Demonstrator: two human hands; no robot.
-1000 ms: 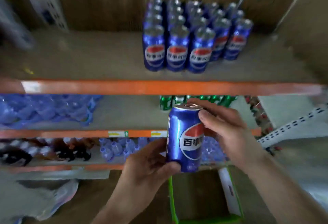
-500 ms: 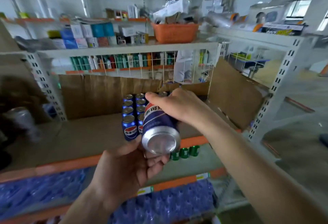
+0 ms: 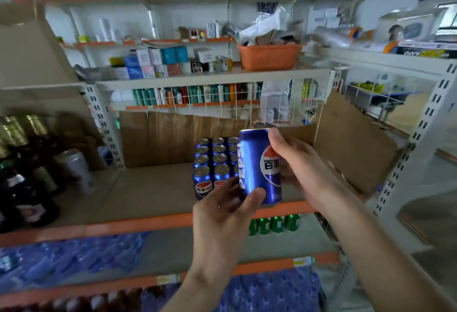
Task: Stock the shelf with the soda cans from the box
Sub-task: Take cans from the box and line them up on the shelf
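Shop shelving w/ orange edges fills my view; cardboard-lined shelf (image 3: 153, 193) ahead. My right hand (image 3: 294, 161) grips the blue soda can (image 3: 258, 166) upright, thumb near its rim; left hand (image 3: 222, 213) pinches its base. Can's held above shelf edge, beside stocked cans (image 3: 212, 163).

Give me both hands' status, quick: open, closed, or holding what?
Left hand: holding the lower part of the blue soda can, thumb across its front.
Right hand: holding the same can, fingers curled round its upper right side.
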